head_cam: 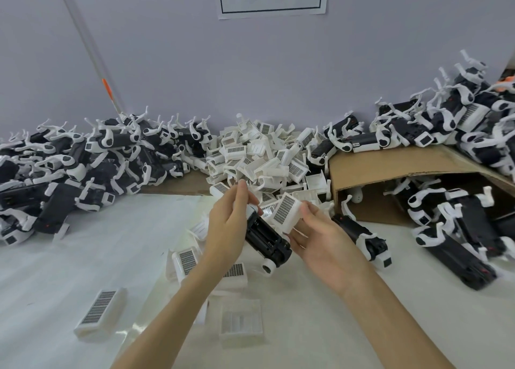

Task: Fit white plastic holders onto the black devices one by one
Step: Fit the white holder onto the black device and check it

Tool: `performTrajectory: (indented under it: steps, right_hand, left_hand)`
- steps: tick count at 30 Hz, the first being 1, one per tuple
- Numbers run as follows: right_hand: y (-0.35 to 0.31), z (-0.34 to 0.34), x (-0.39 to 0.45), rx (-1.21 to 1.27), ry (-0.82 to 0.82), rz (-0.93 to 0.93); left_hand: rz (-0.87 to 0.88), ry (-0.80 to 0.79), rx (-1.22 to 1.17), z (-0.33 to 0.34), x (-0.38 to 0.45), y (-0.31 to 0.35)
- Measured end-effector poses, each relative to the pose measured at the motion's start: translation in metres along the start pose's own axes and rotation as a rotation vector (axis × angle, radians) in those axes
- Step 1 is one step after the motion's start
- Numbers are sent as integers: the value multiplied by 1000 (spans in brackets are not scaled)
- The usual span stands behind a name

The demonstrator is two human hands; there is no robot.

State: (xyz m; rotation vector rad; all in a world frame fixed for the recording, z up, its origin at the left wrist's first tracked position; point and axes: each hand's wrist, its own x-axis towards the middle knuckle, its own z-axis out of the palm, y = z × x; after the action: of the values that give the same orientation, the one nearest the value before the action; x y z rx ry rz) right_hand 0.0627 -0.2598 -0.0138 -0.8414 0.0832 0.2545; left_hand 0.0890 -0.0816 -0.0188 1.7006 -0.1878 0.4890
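Left hand (228, 223) grips black device (266, 239); right hand (320, 235) apparently pinches white holder (287, 214) alongside.

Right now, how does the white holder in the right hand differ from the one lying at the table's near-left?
The held holder is lifted and tilted beside the black device, pinched by the right hand; the near-left holder lies flat and untouched on the table. Both are white with a dark grid patch.

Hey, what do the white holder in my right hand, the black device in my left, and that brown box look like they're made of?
White holder: looks like moulded matte plastic, thin walls and a grid-patterned face. Black device: probably hard plastic, slightly glossy, ribbed. Brown box: corrugated cardboard, dull with a raw cut edge.
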Motion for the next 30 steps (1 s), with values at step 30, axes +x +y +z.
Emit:
performTrajectory:
  steps: [30]
  right_hand:
    - [8, -13, 4, -792, 237, -546]
  left_hand:
    - [-251, -164, 61, -2, -3, 13]
